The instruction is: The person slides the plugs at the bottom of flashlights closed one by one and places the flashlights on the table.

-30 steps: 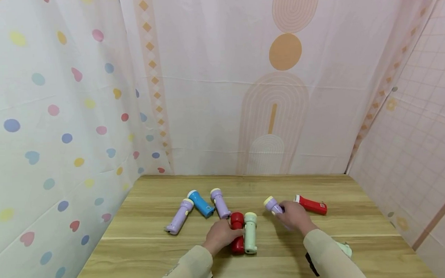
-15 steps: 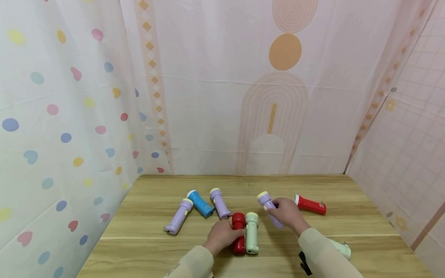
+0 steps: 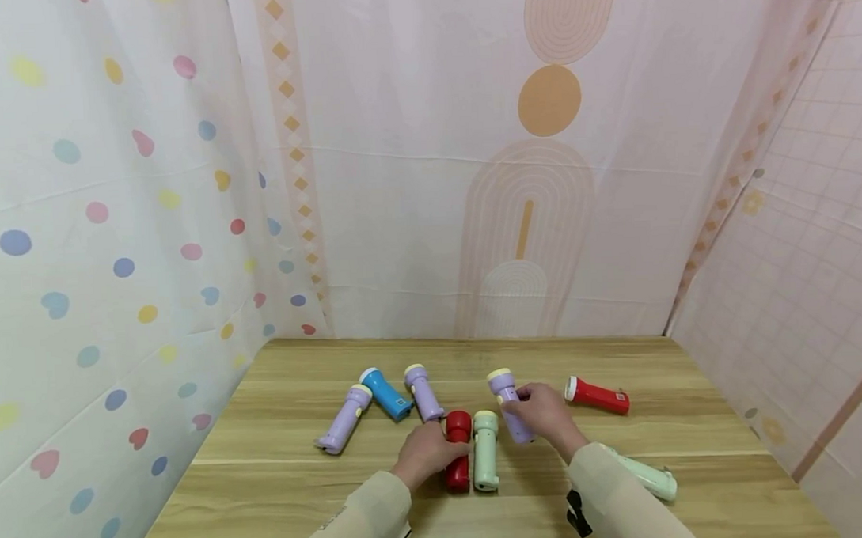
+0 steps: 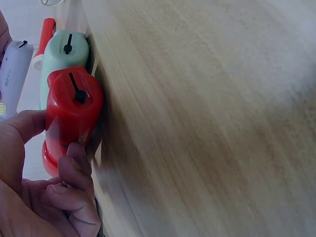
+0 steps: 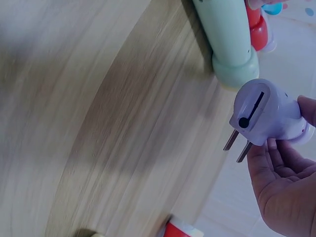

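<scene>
My left hand (image 3: 426,453) grips a red flashlight (image 3: 458,425) at the table's middle, thumb on one side and fingers on the other in the left wrist view. Right beside it lies a mint green flashlight (image 3: 486,451), parallel to the red one. My right hand (image 3: 546,415) holds a purple flashlight (image 3: 502,382) with a pale yellow head, just right of the green one. In the right wrist view, two metal plug prongs (image 5: 231,140) stick out near the tail of this purple flashlight (image 5: 269,111). Part of its body is hidden by my fingers.
To the left on the wooden table (image 3: 268,496) lie two more purple flashlights (image 3: 347,418) and a blue one (image 3: 385,393). Another red flashlight (image 3: 598,395) lies at the right. A second mint flashlight (image 3: 652,476) sits partly behind my right sleeve. Patterned curtains surround the table.
My right hand has moved left with the purple flashlight, bringing it closer to the green one and turning it more upright in the head view. The left hand has hardly moved.
</scene>
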Demonstrator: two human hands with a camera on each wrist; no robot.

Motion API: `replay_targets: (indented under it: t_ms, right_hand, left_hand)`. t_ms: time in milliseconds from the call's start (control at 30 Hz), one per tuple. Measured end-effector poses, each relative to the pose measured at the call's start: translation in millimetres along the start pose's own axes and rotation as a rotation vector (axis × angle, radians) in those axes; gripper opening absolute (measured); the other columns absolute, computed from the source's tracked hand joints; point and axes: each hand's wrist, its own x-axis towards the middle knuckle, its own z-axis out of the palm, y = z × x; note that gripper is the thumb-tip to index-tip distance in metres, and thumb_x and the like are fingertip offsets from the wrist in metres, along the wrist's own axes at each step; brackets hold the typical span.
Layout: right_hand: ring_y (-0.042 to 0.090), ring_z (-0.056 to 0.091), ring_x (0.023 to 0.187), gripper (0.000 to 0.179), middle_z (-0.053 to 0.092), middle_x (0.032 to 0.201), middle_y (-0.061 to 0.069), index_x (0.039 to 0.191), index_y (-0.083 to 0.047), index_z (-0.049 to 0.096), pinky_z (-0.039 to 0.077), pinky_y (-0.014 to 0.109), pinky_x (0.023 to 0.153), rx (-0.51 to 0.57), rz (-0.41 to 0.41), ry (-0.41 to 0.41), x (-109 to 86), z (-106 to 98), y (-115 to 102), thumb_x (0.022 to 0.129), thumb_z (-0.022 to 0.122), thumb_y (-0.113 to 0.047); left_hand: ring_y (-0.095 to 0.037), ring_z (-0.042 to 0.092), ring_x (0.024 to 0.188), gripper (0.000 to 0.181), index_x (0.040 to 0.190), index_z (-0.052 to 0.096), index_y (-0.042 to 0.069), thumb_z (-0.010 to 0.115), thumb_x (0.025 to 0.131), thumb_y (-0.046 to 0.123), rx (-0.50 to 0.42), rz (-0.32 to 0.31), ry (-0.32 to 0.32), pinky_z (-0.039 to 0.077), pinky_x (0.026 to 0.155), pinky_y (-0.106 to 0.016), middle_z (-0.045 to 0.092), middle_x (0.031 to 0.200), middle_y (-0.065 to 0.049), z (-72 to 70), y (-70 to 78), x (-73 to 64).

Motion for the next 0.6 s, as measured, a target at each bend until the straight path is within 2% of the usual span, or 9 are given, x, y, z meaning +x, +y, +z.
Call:
replay_targets:
  t_ms: [267, 600]
  right_hand:
    - [0.025, 0.065, 0.080, 0.035, 0.068, 0.094, 0.014, 0.109, 0.007, 0.067, 0.056, 0.041, 0.065, 0.022, 0.008, 0.004, -2.8, 5, -4, 0.087, 0.074, -0.021]
    - [0.026, 0.065, 0.081, 0.037, 0.068, 0.096, 0.015, 0.111, 0.007, 0.066, 0.056, 0.040, 0.066, 0.060, 0.034, 0.010, -5.6, 11, -6, 0.088, 0.074, -0.021]
  left_hand:
    - [-0.018, 0.054, 0.063, 0.037, 0.079, 0.061, 0.007, 0.075, 0.084, 0.041, 0.026, -0.013, -0.020, 0.043, 0.056, -0.034, 0.058, 0.071, -0.003, -0.4, -1.2, -0.5]
    - [-0.017, 0.054, 0.064, 0.038, 0.082, 0.062, 0.009, 0.074, 0.085, 0.045, 0.014, -0.020, -0.052, 0.043, 0.057, -0.033, 0.058, 0.072, -0.002, 1.5, -5.5, -0.2]
